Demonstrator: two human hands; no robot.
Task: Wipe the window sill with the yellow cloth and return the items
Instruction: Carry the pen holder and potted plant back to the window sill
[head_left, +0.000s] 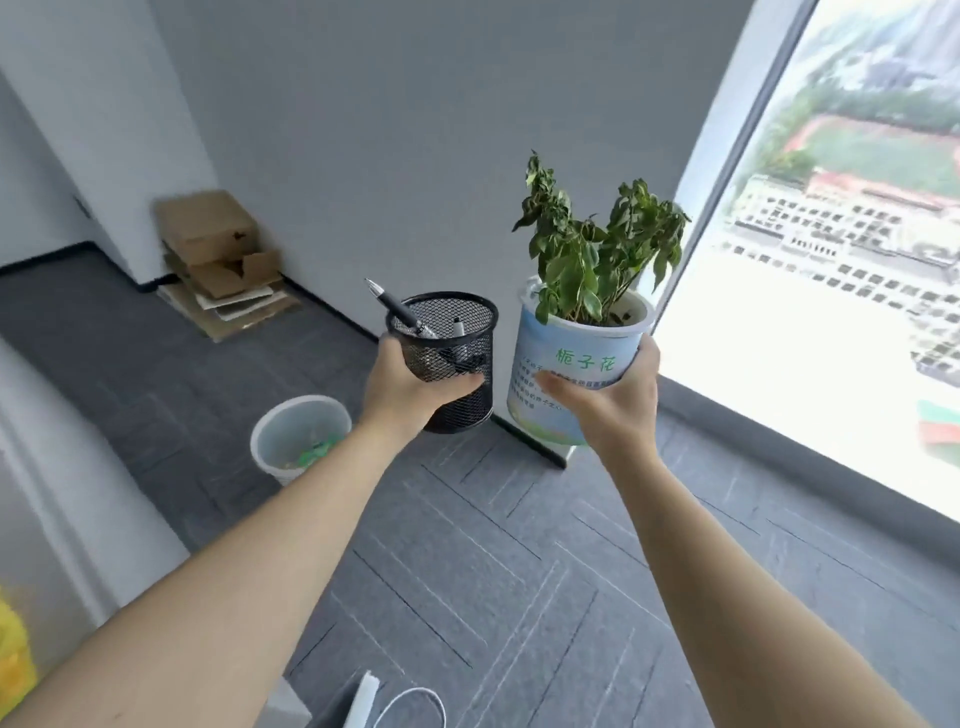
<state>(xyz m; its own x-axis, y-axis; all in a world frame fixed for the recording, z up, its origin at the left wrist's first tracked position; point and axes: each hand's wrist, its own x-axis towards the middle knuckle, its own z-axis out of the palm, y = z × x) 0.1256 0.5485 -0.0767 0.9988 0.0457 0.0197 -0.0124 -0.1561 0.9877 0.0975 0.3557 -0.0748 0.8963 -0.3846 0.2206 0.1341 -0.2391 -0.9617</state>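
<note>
Head view, both arms extended over a grey carpeted floor (493, 561); the left hand (410, 384) is clenched around a black mesh pen holder (452, 358), fingers wrapped across its front wall, the holder upright and lifted clear of the floor; a dark pen (397, 309) leans out over its left rim, and a second pen tip shows inside; the right hand (613, 400) grasps a potted plant (582, 332), thumb across the pale blue label with green characters, fingers behind the right wall; the pot is upright, white-rimmed, its green leaves drooping; holder and pot are just beside each other, not touching. The window sill (779, 441) runs as a dark grey ledge below the bright window (841, 270) at right, behind the right hand. A patch of yellow, possibly the yellow cloth (13, 660), sits at the lower left edge, blurred. Below the left forearm, a translucent waste bin (298, 436) stands on the floor; flattened cardboard boxes (218, 260) are stacked against the far grey wall.
</note>
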